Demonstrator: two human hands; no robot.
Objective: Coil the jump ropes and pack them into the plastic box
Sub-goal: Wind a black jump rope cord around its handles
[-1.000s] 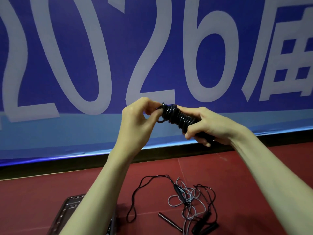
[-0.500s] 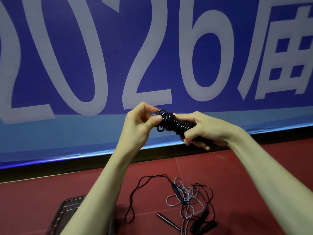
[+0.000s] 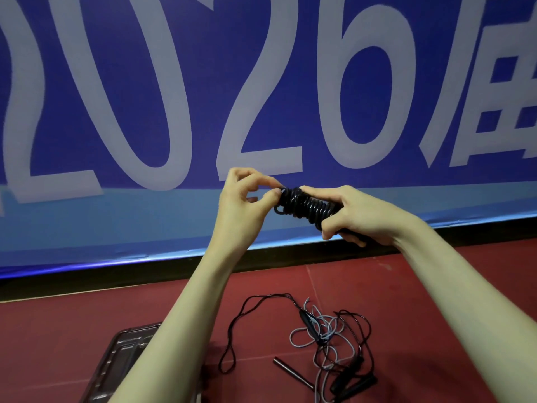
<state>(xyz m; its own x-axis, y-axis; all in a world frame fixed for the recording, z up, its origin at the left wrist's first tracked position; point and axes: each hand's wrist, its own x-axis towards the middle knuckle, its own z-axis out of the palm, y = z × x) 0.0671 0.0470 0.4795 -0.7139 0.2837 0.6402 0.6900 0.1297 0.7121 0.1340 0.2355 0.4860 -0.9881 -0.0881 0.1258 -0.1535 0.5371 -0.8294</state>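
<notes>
A black jump rope is wound in tight coils around its handles, held up at chest height. My right hand grips the handle end of the bundle. My left hand pinches the rope's loose end at the left tip of the coil with thumb and fingers. Below on the red floor lies a tangle of a black rope and a grey rope with dark handles. A clear plastic box sits at the lower left, partly hidden by my left forearm.
A blue banner with large white numerals stands upright close ahead, with a black strip along its base. One loose dark handle lies on the red floor between the box and the tangle.
My left fingers have shifted at the coil's left tip, working the rope end. The bundle and both hands stayed almost in place.
</notes>
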